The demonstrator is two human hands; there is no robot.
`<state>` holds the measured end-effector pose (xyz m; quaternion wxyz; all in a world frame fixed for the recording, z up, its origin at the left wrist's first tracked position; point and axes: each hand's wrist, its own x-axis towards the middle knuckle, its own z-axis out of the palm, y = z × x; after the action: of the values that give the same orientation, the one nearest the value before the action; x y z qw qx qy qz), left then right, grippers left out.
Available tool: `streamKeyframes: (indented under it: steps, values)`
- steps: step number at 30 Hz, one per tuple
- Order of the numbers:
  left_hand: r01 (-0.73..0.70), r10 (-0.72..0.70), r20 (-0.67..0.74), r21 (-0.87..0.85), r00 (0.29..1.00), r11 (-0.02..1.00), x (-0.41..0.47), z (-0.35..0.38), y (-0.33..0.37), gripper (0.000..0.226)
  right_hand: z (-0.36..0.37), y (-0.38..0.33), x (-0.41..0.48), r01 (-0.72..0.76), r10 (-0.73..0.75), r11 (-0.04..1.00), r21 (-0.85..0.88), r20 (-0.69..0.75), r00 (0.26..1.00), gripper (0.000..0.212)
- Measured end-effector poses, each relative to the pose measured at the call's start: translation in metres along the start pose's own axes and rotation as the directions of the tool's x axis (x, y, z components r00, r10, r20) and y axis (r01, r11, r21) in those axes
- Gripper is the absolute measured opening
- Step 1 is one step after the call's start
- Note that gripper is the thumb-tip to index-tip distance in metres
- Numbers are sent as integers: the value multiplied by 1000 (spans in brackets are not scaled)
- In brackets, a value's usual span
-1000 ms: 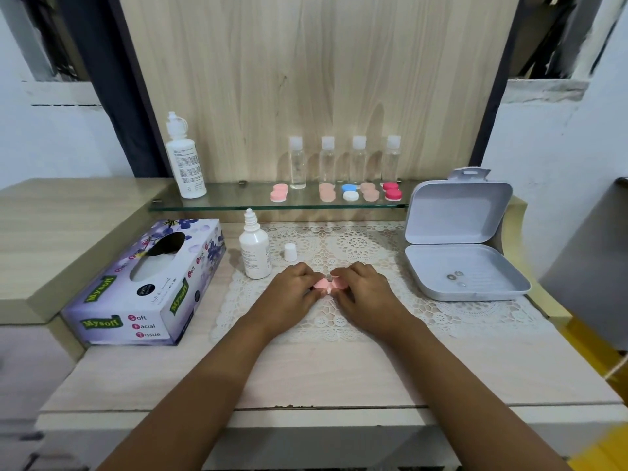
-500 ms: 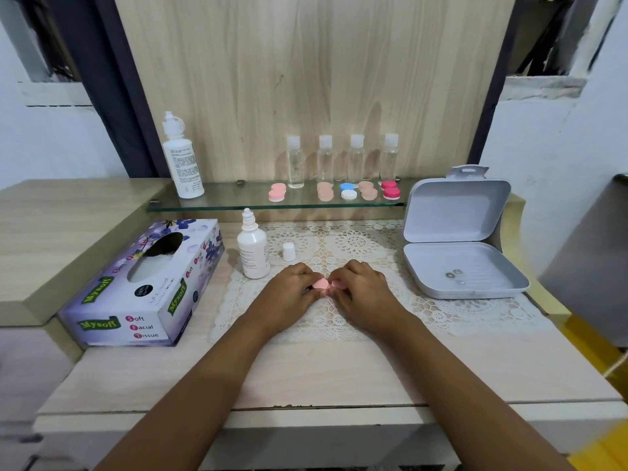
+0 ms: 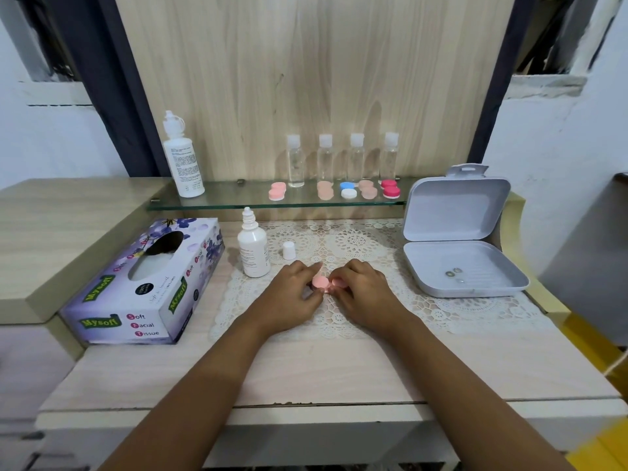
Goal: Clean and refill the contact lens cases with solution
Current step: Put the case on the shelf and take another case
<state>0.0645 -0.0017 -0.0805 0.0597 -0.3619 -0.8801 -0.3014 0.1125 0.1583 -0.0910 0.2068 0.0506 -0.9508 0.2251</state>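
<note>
A pink contact lens case (image 3: 321,283) lies on the lace mat (image 3: 360,246) between my two hands. My left hand (image 3: 292,294) pinches its left half, where a pink cap shows. My right hand (image 3: 362,294) curls its fingers round the right cap. A small white solution bottle (image 3: 253,249) stands uncapped just left of my hands, and its white cap (image 3: 289,250) sits beside it. Several more lens cases, among them a pink one (image 3: 277,192), a blue and white one (image 3: 348,190) and a red one (image 3: 390,189), rest on the glass shelf (image 3: 221,202).
A tissue box (image 3: 146,283) lies at the left. An open grey plastic box (image 3: 458,266) with small lenses (image 3: 453,274) in it stands at the right. On the shelf are a tall white bottle (image 3: 181,158) and several clear bottles (image 3: 295,161).
The silvery lens spot seen in the case's right well a second ago is now covered by a pink cap under my right fingers. Both hands stay at the case.
</note>
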Motion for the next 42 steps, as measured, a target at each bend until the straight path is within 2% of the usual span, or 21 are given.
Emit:
streamKeyframes:
  steps: [6, 12, 14, 17, 19, 21, 24, 26, 30, 35, 39, 42]
  values:
    - [-30, 30, 55, -11, 998, 1000, 3, -4, -5, 30, 0, 0, 0, -6, 6, 1000, -3, 7, 1000, 23]
    - [45, -46, -58, -23, 997, 999, 6, -1, -6, 28, -1, 0, 0, -10, 10, 1000, -7, 3, 1000, 23]
    - [44, -44, -63, -12, 997, 999, 5, 1, -7, 33, 0, 0, 0, -11, 11, 1000, -3, 2, 1000, 22]
    - [-1, 0, 8, 47, 1000, 999, 0, 3, -5, 63, -2, 0, 0, -27, 26, 1000, 15, 17, 1000, 30]
    - [-11, 9, 46, 30, 999, 1000, 0, 2, -5, 73, -2, 0, 0, -27, 27, 999, 26, 21, 999, 31]
    - [-14, 14, 47, -10, 999, 1000, 1, 1, -7, 61, -1, 0, -1, -31, 30, 999, 27, 22, 999, 30]
    - [-10, 12, 39, -60, 999, 998, 2, -2, -9, 30, -2, 0, -1, -31, 31, 999, 26, 23, 999, 30]
    - [12, -10, 20, -92, 1000, 996, 1, -2, -9, 21, -2, 0, -1, -26, 25, 999, 27, 18, 1000, 24]
    - [54, -57, -25, -125, 998, 991, 3, -1, -7, 27, -2, 0, -1, -20, 19, 999, 29, 17, 1000, 21]
    - [68, -72, -42, -99, 996, 993, 4, -1, -6, 24, -2, 1, -1, -26, 25, 999, 30, 20, 999, 21]
    - [148, -162, -87, -151, 983, 977, 9, -4, -4, 33, -2, 1, -1, -34, 33, 998, 44, 16, 999, 22]
    - [190, -203, -98, -127, 974, 973, 14, -6, -3, 38, -2, 1, -2, -34, 34, 998, 48, 8, 999, 22]
